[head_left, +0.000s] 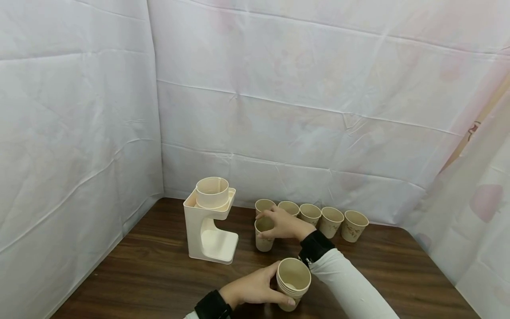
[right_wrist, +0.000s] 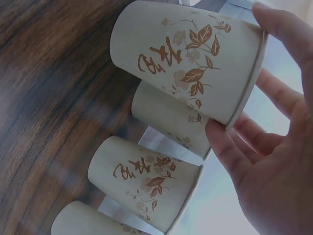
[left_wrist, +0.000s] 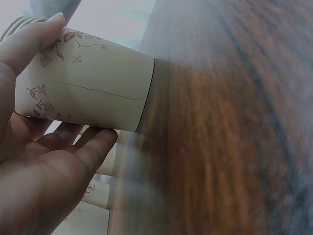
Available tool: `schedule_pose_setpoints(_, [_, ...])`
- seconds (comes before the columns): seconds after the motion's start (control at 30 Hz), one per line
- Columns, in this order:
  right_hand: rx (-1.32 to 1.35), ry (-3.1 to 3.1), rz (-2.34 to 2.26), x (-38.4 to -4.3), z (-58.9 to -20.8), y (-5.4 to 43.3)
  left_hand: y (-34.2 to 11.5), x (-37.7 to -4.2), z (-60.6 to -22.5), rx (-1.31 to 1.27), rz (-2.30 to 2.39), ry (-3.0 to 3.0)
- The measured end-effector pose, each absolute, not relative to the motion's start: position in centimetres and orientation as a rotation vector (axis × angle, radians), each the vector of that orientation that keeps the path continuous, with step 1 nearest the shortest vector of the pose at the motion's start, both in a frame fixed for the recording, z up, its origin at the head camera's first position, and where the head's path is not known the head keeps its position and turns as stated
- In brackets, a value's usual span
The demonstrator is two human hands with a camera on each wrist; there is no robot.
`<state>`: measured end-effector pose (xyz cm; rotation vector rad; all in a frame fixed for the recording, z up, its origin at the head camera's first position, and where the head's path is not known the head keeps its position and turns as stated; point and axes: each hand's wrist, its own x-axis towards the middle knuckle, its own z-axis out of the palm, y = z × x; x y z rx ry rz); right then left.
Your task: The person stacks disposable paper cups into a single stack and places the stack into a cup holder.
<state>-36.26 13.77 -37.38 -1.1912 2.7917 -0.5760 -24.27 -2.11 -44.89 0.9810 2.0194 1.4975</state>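
Note:
My left hand (head_left: pixel 255 285) grips a stack of nested paper cups (head_left: pixel 290 293) near the front of the table, thumb on one side and fingers on the other. The left wrist view shows the stack's bottom cup (left_wrist: pixel 98 78), with a floral print, standing at the tabletop. Farther back, my right hand (head_left: pixel 283 223) pinches a single paper cup (head_left: pixel 264 244) at its rim. That cup (right_wrist: pixel 186 58) is upright in front of a row of paper cups and bears brown leaves and lettering in the right wrist view.
Several paper cups (head_left: pixel 331 223) stand in a row along the back of the dark wooden table (head_left: pixel 151 261). To the left is a cream C-shaped stand (head_left: pixel 195 230) with a round open cylinder (head_left: pixel 212 199) on top. White cloth (head_left: pixel 279 110) hangs behind and at both sides.

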Motion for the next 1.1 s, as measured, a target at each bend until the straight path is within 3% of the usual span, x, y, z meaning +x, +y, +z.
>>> schedule_pose_setpoints(0.73, [-1.21, 2.761, -0.54, -35.2, -36.1, 14.7, -2.3, -24.3, -45.0, 1.014, 1.523, 2.009])
schedule_pose_setpoints(1.1, [-1.286, 2.804, -0.593, -31.8, -32.4, 16.9, -2.1, -24.0, -44.7, 1.014, 1.509, 2.059])
